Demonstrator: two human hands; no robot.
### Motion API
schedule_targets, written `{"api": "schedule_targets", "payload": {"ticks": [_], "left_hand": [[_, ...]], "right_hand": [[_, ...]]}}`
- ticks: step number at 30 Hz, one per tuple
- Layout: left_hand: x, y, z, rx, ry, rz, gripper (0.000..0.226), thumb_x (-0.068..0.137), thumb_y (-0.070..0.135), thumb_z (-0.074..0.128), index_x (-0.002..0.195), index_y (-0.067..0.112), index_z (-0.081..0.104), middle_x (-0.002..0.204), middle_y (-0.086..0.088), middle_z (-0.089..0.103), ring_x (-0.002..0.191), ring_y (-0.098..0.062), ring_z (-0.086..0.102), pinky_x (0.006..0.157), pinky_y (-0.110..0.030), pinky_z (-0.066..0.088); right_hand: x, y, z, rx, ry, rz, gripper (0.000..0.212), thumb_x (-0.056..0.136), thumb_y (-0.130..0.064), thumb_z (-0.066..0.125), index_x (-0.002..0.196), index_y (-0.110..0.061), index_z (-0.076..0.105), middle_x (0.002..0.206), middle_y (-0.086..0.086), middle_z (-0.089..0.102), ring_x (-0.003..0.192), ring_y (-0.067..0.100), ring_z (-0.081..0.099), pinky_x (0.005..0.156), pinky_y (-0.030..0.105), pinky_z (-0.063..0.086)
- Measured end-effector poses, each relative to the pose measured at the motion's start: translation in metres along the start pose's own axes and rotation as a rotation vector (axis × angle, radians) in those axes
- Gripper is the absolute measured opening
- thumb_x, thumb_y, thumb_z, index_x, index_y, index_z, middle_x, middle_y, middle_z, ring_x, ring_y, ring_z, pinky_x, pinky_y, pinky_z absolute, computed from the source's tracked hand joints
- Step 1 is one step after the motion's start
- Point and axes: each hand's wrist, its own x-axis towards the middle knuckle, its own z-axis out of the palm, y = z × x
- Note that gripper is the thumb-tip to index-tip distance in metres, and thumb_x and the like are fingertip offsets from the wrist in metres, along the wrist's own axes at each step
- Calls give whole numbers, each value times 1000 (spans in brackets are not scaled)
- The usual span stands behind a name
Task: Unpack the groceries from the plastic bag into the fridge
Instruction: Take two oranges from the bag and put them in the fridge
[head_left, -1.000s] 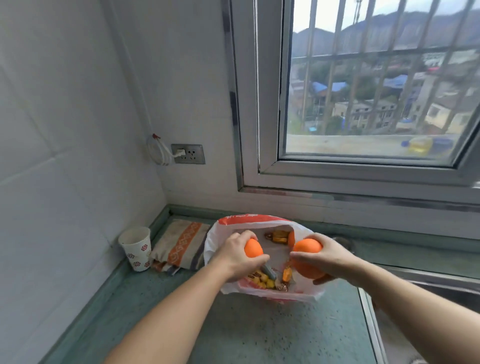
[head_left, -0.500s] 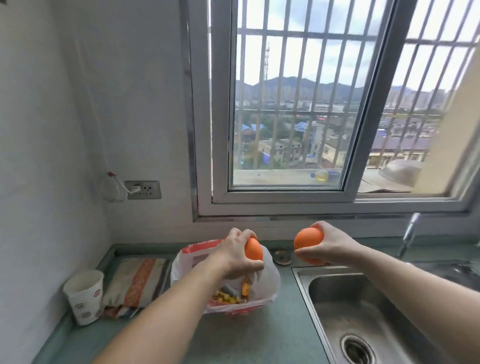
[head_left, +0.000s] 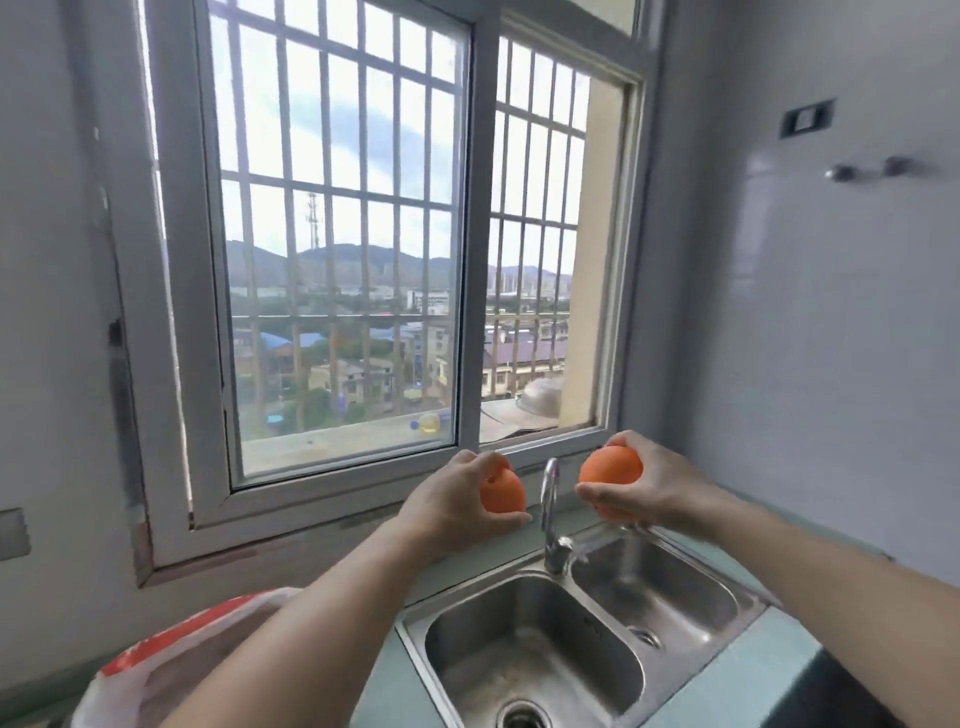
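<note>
My left hand grips a small orange in the air, left of the tap. My right hand grips a larger orange to the right of the tap, above the sink's far rim. The white and red plastic bag lies on the counter at the lower left, partly behind my left forearm; its contents are hidden. No fridge is in view.
A double steel sink fills the counter below my hands, with a chrome tap rising between the two oranges. A barred window spans the wall behind. A tiled wall closes the right side.
Both hands lifted the oranges out of the bag and carried them up and to the right, over the sink. The view swung right and upward, leaving the bag at the lower left.
</note>
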Motion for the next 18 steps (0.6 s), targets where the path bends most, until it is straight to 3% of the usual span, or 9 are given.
{"api": "schedule_targets", "payload": {"ticks": [5, 11, 15, 18], "left_hand": [[23, 104, 37, -7, -38, 158, 61, 71, 64, 71, 121, 35, 51, 112, 7, 52, 95, -16, 57, 86, -33, 52], [23, 241, 113, -139, -76, 259, 61, 70, 47, 79, 123, 32, 53, 113, 7, 48, 103, -15, 53, 84, -21, 40], [18, 332, 174, -221, -131, 333, 71, 64, 51, 81, 124, 36, 47, 113, 3, 52, 100, -17, 53, 92, -31, 44], [15, 397, 212, -247, -188, 422, 66, 65, 47, 81, 121, 33, 48, 111, 2, 55, 96, -17, 53, 82, -26, 42]], "right_hand": [[-59, 60, -81, -50, 170, 73, 69, 62, -60, 78, 116, -37, 40, 109, -2, 53, 90, 21, 60, 77, 38, 56], [-153, 156, -180, -138, 317, 171, 77, 62, -41, 85, 126, -33, 43, 122, -2, 46, 97, 17, 52, 83, 26, 40], [-227, 217, -234, -180, 440, 284, 83, 59, -35, 89, 125, -24, 40, 117, -6, 43, 99, 16, 48, 81, 25, 35], [-272, 255, -271, -258, 479, 353, 79, 57, -35, 89, 122, -25, 45, 115, -1, 44, 99, 20, 51, 81, 26, 38]]}}
